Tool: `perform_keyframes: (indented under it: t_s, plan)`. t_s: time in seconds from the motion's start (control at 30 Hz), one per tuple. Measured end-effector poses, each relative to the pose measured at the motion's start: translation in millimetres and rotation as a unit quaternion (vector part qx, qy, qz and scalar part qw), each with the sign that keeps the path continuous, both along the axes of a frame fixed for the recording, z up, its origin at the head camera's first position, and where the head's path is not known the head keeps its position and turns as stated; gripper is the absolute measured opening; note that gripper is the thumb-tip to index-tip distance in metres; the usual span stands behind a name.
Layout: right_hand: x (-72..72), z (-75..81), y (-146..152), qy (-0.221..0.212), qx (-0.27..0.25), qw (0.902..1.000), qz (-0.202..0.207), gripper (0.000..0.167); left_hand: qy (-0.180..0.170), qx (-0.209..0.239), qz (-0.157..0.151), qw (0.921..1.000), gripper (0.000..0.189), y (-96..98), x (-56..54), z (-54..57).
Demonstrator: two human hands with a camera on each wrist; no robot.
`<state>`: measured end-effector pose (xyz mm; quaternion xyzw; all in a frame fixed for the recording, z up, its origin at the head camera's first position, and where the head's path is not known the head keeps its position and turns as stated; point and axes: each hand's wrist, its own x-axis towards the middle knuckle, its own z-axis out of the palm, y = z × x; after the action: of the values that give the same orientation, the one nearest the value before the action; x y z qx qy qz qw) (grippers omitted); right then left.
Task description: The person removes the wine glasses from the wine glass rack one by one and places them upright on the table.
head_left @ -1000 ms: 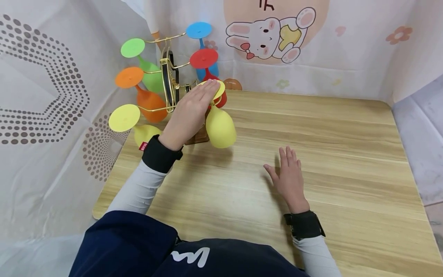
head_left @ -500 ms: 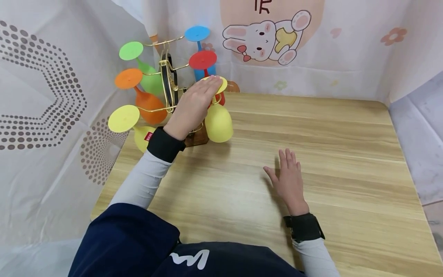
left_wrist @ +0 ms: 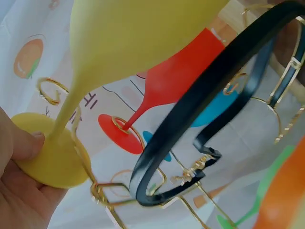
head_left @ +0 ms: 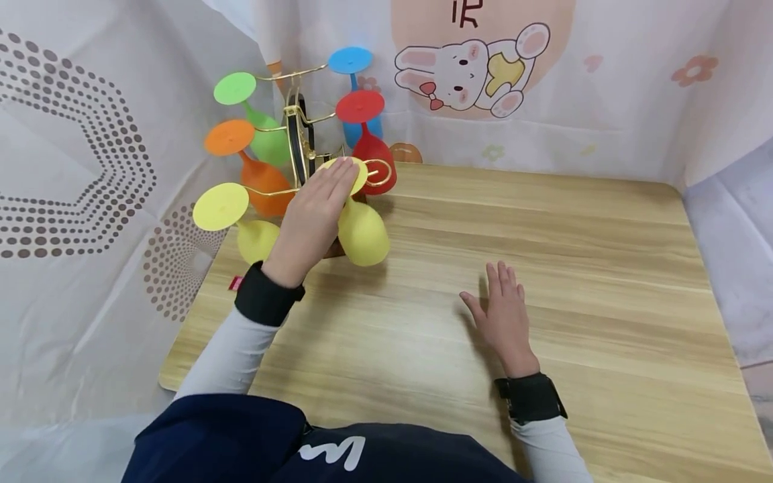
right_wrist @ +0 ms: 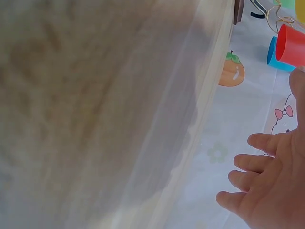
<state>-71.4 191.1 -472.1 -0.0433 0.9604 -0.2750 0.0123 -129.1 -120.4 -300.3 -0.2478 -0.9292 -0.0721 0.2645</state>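
Head view: near the desk's (head_left: pixel 592 288) far left corner, your left hand (head_left: pixel 314 218) grips an inverted yellow goblet (head_left: pixel 365 236) beside the gold rack (head_left: pixel 292 110). Left wrist: you pinch its foot (left_wrist: pixel 59 160), a sensible hold; it looks light, smooth, probably sturdy. Right wrist: your right hand (right_wrist: pixel 274 183), fingers extended, holds nothing.

Left arm (head_left: pixel 226 352) extended forward, forearm slanting inward. Left hand (head_left: pixel 317 218) back-up, fingers (head_left: pixel 341 180) together on top, thumb (left_wrist: pixel 28 145) beneath, pinching. Right forearm (head_left: pixel 551 444) angled slightly inward, reach shorter than left. Right hand (head_left: pixel 506 325) back-up, fingers (head_left: pixel 496 280) extended, thumb (head_left: pixel 473 305) splayed inward. Right wrist (head_left: pixel 523 366) roughly straight. Hands well apart, left one farther forward. Can't tell if right palm (right_wrist: pixel 286 191) rests or hovers.
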Motion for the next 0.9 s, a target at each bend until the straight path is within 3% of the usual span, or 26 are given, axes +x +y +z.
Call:
perform_keyframes:
  t_s: [0.1,0.23,0.33,0.4,0.47,0.53,0.67,0.77,0.83,0.9]
  plan:
    - [1.5,0.3,4,0.0,0.002,1.0,-0.009,0.08,0.047,0.019,-0.004,0.9987,0.042,-0.5,18.2,-12.7]
    - [3.4,0.7,11,-0.002,0.004,0.9999,-0.015,0.08,0.09,0.082,-0.022,0.9923,0.046,6.5,45.0,-42.2]
    - [4.6,1.8,17,-0.008,0.006,0.9998,-0.019,0.081,0.064,0.164,-0.032,0.9838,0.046,17.9,60.5,-67.9]
    - [4.9,3.2,23,-0.011,0.01,0.9996,-0.025,0.081,0.013,0.227,-0.027,0.9734,0.045,26.9,65.4,-82.4]
    - [3.8,5.2,27,-0.013,0.015,0.9994,-0.028,0.081,-0.053,0.29,-0.013,0.9555,0.044,34.3,66.0,-95.1]
    - [2.7,9.1,32,-0.01,0.016,0.9993,-0.033,0.081,-0.121,0.345,0.004,0.9309,0.042,41.4,61.7,-103.9]
    - [1.0,23.8,41,0.016,0.003,0.9991,-0.038,0.08,-0.245,0.429,0.043,0.8686,0.038,53.4,44.0,-112.7]
    - [2.4,41.0,45,0.051,-0.021,0.9978,-0.036,0.077,-0.304,0.472,0.068,0.8247,0.038,59.7,28.2,-117.2]
    - [5.7,53.4,44,0.089,-0.043,0.9947,-0.03,0.073,-0.323,0.492,0.078,0.8047,0.037,62.3,18.6,-119.8]
    - [10.4,64.9,39,0.141,-0.067,0.9875,-0.02,0.068,-0.332,0.503,0.084,0.7933,0.037,63.6,11.3,-120.5]
